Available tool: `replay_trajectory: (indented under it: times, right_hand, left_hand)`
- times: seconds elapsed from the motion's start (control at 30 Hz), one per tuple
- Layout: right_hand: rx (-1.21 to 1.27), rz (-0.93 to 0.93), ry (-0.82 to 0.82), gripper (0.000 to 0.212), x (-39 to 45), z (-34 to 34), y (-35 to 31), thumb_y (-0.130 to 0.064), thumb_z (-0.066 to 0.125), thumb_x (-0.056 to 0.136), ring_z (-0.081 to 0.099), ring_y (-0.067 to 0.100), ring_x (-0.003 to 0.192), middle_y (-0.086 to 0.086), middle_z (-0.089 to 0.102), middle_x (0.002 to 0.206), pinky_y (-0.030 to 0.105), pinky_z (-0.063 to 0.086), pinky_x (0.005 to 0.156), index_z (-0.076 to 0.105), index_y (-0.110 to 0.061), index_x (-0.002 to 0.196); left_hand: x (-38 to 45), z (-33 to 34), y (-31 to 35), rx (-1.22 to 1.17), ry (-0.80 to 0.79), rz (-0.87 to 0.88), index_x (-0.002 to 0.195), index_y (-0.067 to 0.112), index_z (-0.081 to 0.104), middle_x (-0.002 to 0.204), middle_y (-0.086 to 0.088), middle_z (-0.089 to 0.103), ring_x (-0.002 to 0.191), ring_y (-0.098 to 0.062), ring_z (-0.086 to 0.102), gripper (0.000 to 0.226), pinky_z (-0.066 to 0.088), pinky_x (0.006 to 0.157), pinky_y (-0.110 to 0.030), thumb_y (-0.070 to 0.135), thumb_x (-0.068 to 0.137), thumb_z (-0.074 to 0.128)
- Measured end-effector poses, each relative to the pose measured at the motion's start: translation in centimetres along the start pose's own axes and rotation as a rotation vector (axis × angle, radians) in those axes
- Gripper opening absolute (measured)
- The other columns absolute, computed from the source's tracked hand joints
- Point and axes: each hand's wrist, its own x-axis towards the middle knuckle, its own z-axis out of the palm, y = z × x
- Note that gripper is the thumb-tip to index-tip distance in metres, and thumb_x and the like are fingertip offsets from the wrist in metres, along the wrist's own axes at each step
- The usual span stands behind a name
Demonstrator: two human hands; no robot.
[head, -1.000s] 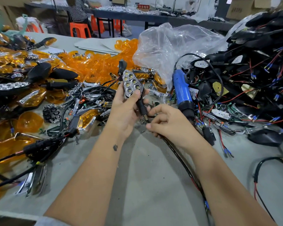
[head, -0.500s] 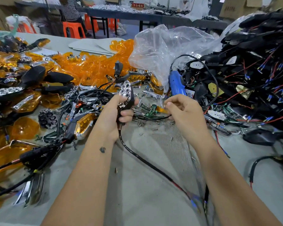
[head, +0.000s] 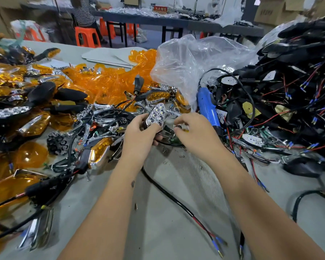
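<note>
Reflector: the chrome diamond-shaped LED reflector [head: 156, 117] is held up just left of the blue plastic electric screwdriver [head: 207, 109], with its face towards the camera.
Left hand: the left hand [head: 139, 136] grips the reflector from below, thumb on its lower face.
Right hand: the right hand [head: 195, 134] sits between the reflector and the screwdriver with its fingers curled. Blur hides whether they pinch anything.
Cable: a black sheathed cable [head: 169, 194] runs from under the left hand towards the camera.
Surface: a grey table [head: 167, 237], with small screws scattered on the near side of the screwdriver.
Left of screwdriver: a heap of orange translucent lenses [head: 105, 81].
Behind screwdriver: a crumpled clear plastic bag [head: 191, 61].
Right of screwdriver: a pile of black housings with red wires [head: 298, 81].
Room: far behind the screwdriver are a long dark table [head: 176, 21], orange plastic stools [head: 86, 36] and cardboard boxes [head: 270, 10].
</note>
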Motion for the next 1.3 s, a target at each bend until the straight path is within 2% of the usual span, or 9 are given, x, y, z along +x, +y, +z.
replay_trajectory:
  times: [0.2, 0.27, 0.43, 0.53, 0.73, 0.93, 1.13, 1.23, 1.3]
  right_hand:
    - [-0.063, -0.011, -0.075, 0.033, 5.5, 0.1, -0.5, -0.007, 0.041, 0.099, 0.056, 0.022, 0.093, 0.012, 0.059, 0.123, 0.033, 0.045, 0.080, 0.057, -0.006, 0.128]
    - [-0.065, -0.001, -0.118, 0.037, 7.3, 0.5, -0.7, -0.005, 0.041, 0.097, 0.057, 0.031, 0.100, 0.015, 0.058, 0.122, 0.042, 0.049, 0.086, 0.051, -0.005, 0.132]
    - [-0.213, 0.130, -0.101, 0.049, 11.2, 1.1, 0.7, -0.003, 0.046, 0.092, 0.039, 0.034, 0.131, 0.019, 0.044, 0.140, 0.039, 0.036, 0.105, 0.040, -0.004, 0.140]
    - [-0.357, 0.196, -0.098, 0.058, 12.6, 1.1, 1.8, -0.005, 0.047, 0.095, 0.025, 0.036, 0.143, 0.023, 0.027, 0.154, 0.040, 0.024, 0.117, 0.028, 0.001, 0.148]
    - [-0.510, 0.235, -0.022, 0.049, 13.7, 1.7, 2.3, -0.014, 0.062, 0.091, 0.051, 0.036, 0.118, 0.020, 0.057, 0.126, 0.040, 0.039, 0.099, 0.042, -0.001, 0.134]
    - [-0.102, 0.211, -0.133, 0.080, 12.7, -0.6, 2.0, -0.016, 0.086, 0.073, 0.052, 0.030, 0.116, 0.010, 0.050, 0.131, 0.035, 0.046, 0.090, 0.045, -0.014, 0.141]
    - [0.035, 0.207, -0.217, 0.025, 11.6, -2.6, 1.1, -0.026, 0.076, 0.084, 0.057, 0.010, 0.077, -0.004, 0.060, 0.096, 0.020, 0.041, 0.053, 0.067, -0.016, 0.104]
    - [-0.152, 0.069, -0.049, 0.013, 11.5, -1.6, -0.3, -0.023, 0.068, 0.086, 0.056, 0.017, 0.084, 0.002, 0.064, 0.100, 0.027, 0.044, 0.067, 0.069, -0.017, 0.097]
    - [-0.206, -0.061, -0.006, 0.022, 11.6, -0.4, -1.8, -0.018, 0.065, 0.087, 0.055, 0.022, 0.100, 0.005, 0.059, 0.111, 0.034, 0.045, 0.079, 0.067, -0.019, 0.109]
  left_hand:
    - [-0.1, -0.2, -0.4, 0.110, 0.101, 0.043, 0.124, 0.022, 0.063, 0.099, 0.006, 0.072, 0.072, 0.000, 0.069, 0.034, 0.060, 0.067, -0.030, 0.020, 0.090, 0.064]
    - [-0.1, -0.1, -0.5, 0.162, 0.125, 0.054, 0.129, 0.025, 0.059, 0.107, 0.009, 0.069, 0.078, -0.001, 0.067, 0.039, 0.060, 0.083, -0.043, 0.025, 0.090, 0.065]
    - [-0.1, 0.1, -0.5, 0.156, 0.141, 0.037, 0.126, 0.030, 0.058, 0.095, 0.021, 0.065, 0.069, 0.006, 0.065, 0.037, 0.060, 0.079, -0.038, 0.025, 0.090, 0.067]
    - [0.0, 0.1, -0.6, 0.158, 0.122, 0.022, 0.122, 0.035, 0.057, 0.118, 0.011, 0.063, 0.094, -0.006, 0.067, 0.036, 0.057, 0.088, -0.040, 0.026, 0.089, 0.067]
    - [0.2, -0.2, -0.7, 0.129, 0.108, 0.002, 0.113, 0.042, 0.056, 0.087, 0.028, 0.067, 0.063, 0.003, 0.063, 0.031, 0.053, 0.058, -0.018, 0.028, 0.088, 0.067]
    - [0.3, 0.0, -0.6, 0.126, 0.102, -0.023, 0.107, 0.044, 0.057, 0.086, 0.027, 0.068, 0.065, -0.004, 0.064, 0.028, 0.056, 0.065, -0.029, 0.027, 0.087, 0.066]
    - [-0.1, 0.1, -0.2, 0.054, 0.210, 0.004, 0.128, 0.030, 0.056, 0.115, 0.005, 0.067, 0.071, -0.005, 0.067, 0.039, 0.054, 0.063, -0.034, 0.029, 0.090, 0.064]
    - [-0.5, -0.1, 0.3, -0.043, 0.276, 0.008, 0.117, 0.037, 0.058, 0.105, 0.007, 0.070, 0.067, -0.002, 0.067, 0.032, 0.053, 0.058, -0.025, 0.030, 0.087, 0.067]
    - [-0.7, -0.5, 0.7, -0.109, 0.278, -0.050, 0.114, 0.037, 0.061, 0.101, 0.003, 0.073, 0.077, -0.014, 0.071, 0.033, 0.059, 0.067, -0.037, 0.030, 0.083, 0.069]
